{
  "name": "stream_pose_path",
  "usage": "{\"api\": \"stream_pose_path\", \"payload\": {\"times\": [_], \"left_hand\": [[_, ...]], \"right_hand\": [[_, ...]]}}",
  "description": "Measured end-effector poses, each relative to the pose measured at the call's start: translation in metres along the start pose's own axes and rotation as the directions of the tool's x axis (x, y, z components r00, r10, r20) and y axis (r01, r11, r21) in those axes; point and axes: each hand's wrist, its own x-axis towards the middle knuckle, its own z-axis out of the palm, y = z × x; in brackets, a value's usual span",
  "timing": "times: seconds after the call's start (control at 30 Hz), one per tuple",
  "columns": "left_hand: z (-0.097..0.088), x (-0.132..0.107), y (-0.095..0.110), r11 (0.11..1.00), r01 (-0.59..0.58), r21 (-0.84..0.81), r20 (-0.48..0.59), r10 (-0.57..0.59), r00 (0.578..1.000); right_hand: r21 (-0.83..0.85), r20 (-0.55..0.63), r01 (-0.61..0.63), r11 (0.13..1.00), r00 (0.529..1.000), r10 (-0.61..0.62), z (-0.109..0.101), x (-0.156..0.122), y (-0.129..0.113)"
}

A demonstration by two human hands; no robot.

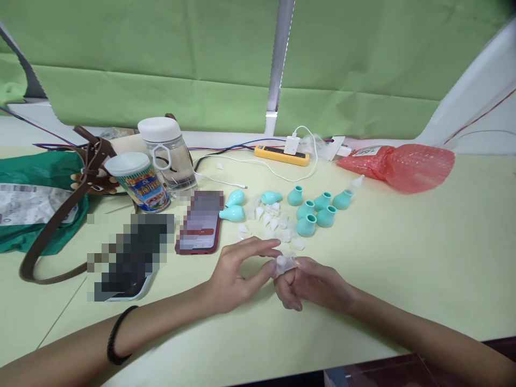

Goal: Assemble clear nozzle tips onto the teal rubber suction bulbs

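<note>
A small translucent white plastic nozzle piece (pixel 287 262) with a round end is held just above the table, between my two hands. My right hand (pixel 316 282) is closed on it, thumb on top and fingers curled below. From the left, the thumb and fingertips of my left hand (pixel 242 269) close around its round end. Just beyond lie several loose white, cone-like plastic pieces (pixel 274 223). Several teal squeeze bulbs (pixel 306 226) stand with their open necks up, and others (pixel 233 213) lie on their sides. One bulb (pixel 342 200) carries a translucent nozzle (pixel 357 183).
Left of the bulbs lie a red-cased phone (pixel 199 223) and a dark, partly blurred phone (pixel 133 263). Behind them stand a noodle cup (pixel 139 183) and a water bottle (pixel 169 156). A yellow power strip (pixel 281 155), red bubble wrap (pixel 419 167) and a green parcel (pixel 40 204) lie farther out.
</note>
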Motion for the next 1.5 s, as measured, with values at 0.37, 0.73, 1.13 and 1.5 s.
{"api": "stream_pose_path", "payload": {"times": [0.37,0.73,1.13,1.5], "left_hand": [[-0.003,0.009,-0.006,0.560,0.602,-0.569,0.383,-0.468,0.797],[0.008,0.001,-0.005,0.345,0.585,-0.734,0.355,-0.539,0.764],[0.012,-0.002,-0.001,0.535,0.529,-0.659,0.202,-0.551,0.810],[0.005,0.001,0.004,0.967,0.183,-0.176,-0.039,-0.193,0.980]], "right_hand": [[-0.071,0.013,0.013,0.997,1.000,-0.012,0.001,-0.001,0.001],[0.015,0.036,-0.023,1.000,0.999,0.022,0.002,0.000,0.001],[0.053,0.029,-0.059,0.997,0.998,0.058,0.004,0.000,0.002],[0.006,0.052,-0.080,0.997,0.995,0.079,0.002,0.001,-0.002]]}}
